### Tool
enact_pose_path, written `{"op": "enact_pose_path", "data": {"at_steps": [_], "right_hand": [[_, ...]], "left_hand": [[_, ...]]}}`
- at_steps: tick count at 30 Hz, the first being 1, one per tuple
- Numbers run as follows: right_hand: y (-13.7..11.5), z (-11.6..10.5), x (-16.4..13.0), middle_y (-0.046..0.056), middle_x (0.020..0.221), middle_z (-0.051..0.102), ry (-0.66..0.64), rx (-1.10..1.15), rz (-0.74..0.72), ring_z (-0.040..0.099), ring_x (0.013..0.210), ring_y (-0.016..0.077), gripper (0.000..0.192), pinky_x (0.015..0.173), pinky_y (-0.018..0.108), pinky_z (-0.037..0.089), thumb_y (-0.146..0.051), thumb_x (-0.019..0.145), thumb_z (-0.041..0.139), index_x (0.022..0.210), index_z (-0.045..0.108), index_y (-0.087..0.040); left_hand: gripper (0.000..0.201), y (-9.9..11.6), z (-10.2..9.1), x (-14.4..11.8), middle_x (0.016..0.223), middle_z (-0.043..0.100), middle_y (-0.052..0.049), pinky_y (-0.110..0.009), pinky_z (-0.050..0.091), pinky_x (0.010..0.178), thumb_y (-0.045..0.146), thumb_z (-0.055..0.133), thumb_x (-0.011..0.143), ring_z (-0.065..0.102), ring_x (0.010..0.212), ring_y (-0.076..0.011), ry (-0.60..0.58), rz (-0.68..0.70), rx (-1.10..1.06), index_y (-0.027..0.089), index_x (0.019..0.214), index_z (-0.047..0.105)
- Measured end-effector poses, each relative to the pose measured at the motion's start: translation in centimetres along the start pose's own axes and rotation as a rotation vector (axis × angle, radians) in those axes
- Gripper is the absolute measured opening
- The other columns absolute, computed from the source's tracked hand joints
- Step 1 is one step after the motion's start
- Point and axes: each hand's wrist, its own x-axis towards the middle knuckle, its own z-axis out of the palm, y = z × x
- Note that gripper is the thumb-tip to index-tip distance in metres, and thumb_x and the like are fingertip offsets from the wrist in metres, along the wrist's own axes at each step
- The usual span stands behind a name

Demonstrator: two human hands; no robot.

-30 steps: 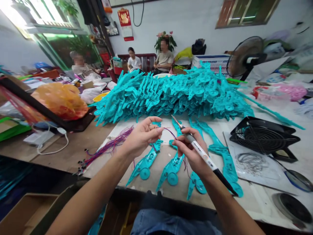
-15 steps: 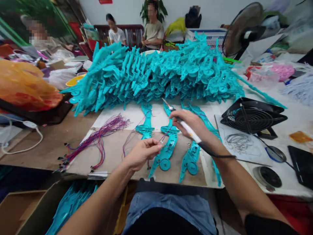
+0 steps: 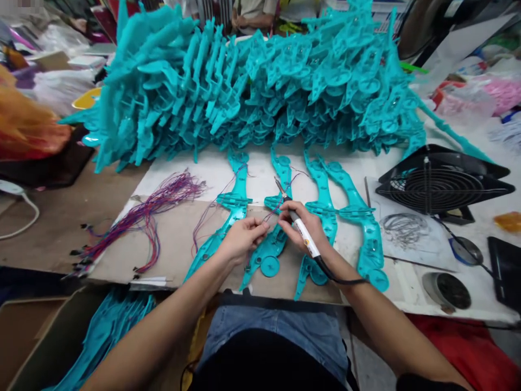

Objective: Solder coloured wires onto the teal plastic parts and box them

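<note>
Our left hand [image 3: 243,237] pinched a thin wire [image 3: 272,214] over a teal plastic part [image 3: 268,247]; our right hand [image 3: 306,231] gripped the soldering iron [image 3: 299,228].

We note a cluttered table [image 3: 81,217] with a brown cardboard sheet [image 3: 183,244] on it. A black fan grille [image 3: 439,187] sits at its right, an orange bag [image 3: 24,125] left, people seated behind.

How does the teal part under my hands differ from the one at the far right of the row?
The teal part under the hands is partly covered by the left hand and right hand, with thin wires at it; the far-right part lies untouched, and no wires show on it. The soldering iron points at the first only. Both are teal, long and flat on the table.
</note>
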Motion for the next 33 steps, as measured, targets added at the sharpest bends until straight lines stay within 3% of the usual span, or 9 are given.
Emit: {"op": "enact_pose_path", "data": {"at_steps": [5,9,11,14,18,23,25,29,33], "right_hand": [[0.1,0.5,0.7,-0.002,0.082,0.066,-0.039,0.001,-0.012,0.063,0.069,0.0113,0.027,0.068,0.023,0.048,-0.020,0.082,0.056,0.109,0.054,-0.023],[-0.9,-0.8,0.6,-0.001,0.082,0.068,-0.010,-0.058,-0.006,0.066,0.072,0.0125,0.019,0.068,0.023,0.050,-0.026,0.086,0.059,0.105,0.058,-0.023],[-1.6,-2.1,-0.7,0.001,0.088,0.070,0.054,-0.145,-0.005,0.068,0.079,0.0140,0.015,0.073,0.025,0.052,-0.029,0.089,0.059,0.103,0.061,-0.023],[-1.7,-3.6,-4.3,0.005,0.100,0.072,0.127,-0.309,-0.040,0.069,0.092,0.0176,0.020,0.084,0.031,0.054,-0.024,0.090,0.058,0.110,0.061,-0.024],[0.4,-3.2,-8.7,0.009,0.119,0.068,0.126,-0.406,-0.089,0.065,0.111,0.0238,0.036,0.099,0.044,0.052,-0.019,0.086,0.064,0.120,0.056,-0.024],[3.0,-2.1,-8.6,0.011,0.123,0.066,0.154,-0.411,-0.115,0.056,0.125,0.0269,0.037,0.107,0.051,0.046,-0.023,0.087,0.063,0.123,0.056,-0.023],[2.6,-2.2,-8.2,0.011,0.112,0.069,0.214,-0.381,-0.139,0.058,0.121,0.0273,0.038,0.103,0.049,0.049,-0.030,0.089,0.060,0.126,0.057,-0.022],[-0.4,-1.7,-9.3,0.010,0.090,0.067,0.284,-0.174,-0.129,0.066,0.092,0.0234,0.041,0.080,0.040,0.057,-0.043,0.093,0.051,0.126,0.060,-0.020],[-2.6,-0.6,-10.4,0.005,0.078,0.068,0.298,-0.038,-0.044,0.066,0.077,0.0192,0.021,0.068,0.034,0.057,-0.018,0.086,0.061,0.104,0.070,-0.022]], "left_hand": [[0.037,0.9,-0.1,0.3,0.047,0.043,0.007,-0.019,0.017,0.041,0.044,0.081,0.060,0.031,0.042,-0.0045,-0.052,0.048,0.122,0.013,0.070,0.063],[0.025,2.1,0.0,0.6,0.050,0.047,0.005,-0.020,0.022,0.045,0.036,0.076,0.066,0.033,0.047,-0.0054,-0.025,0.154,0.349,0.013,0.067,0.066],[0.023,2.3,-0.1,0.7,0.050,0.046,0.005,-0.020,0.021,0.046,0.035,0.075,0.067,0.033,0.047,-0.0058,-0.010,0.157,0.430,0.013,0.064,0.065],[0.028,1.6,-0.1,0.6,0.048,0.042,0.005,-0.021,0.017,0.043,0.038,0.075,0.066,0.030,0.044,-0.0060,-0.030,0.045,0.404,0.015,0.063,0.061],[0.032,-0.1,0.1,0.2,0.048,0.041,0.006,-0.020,0.017,0.042,0.043,0.076,0.065,0.029,0.043,-0.0061,-0.015,-0.040,0.281,0.016,0.067,0.059],[0.026,-1.3,0.1,-0.2,0.056,0.050,0.003,-0.019,0.027,0.048,0.038,0.074,0.067,0.037,0.052,-0.0074,-0.004,0.109,0.422,0.014,0.065,0.062],[0.022,-1.5,-0.1,-0.1,0.058,0.052,0.003,-0.019,0.029,0.050,0.034,0.072,0.069,0.039,0.054,-0.0077,-0.009,0.143,0.492,0.014,0.065,0.064],[0.018,-1.6,-0.7,0.3,0.063,0.058,0.001,-0.019,0.032,0.053,0.031,0.069,0.072,0.044,0.058,-0.0088,-0.070,0.138,0.501,0.014,0.069,0.067],[0.017,-1.5,-0.9,0.4,0.062,0.058,0.000,-0.020,0.031,0.051,0.030,0.069,0.072,0.043,0.056,-0.0091,-0.093,0.156,0.518,0.014,0.067,0.067]]}}
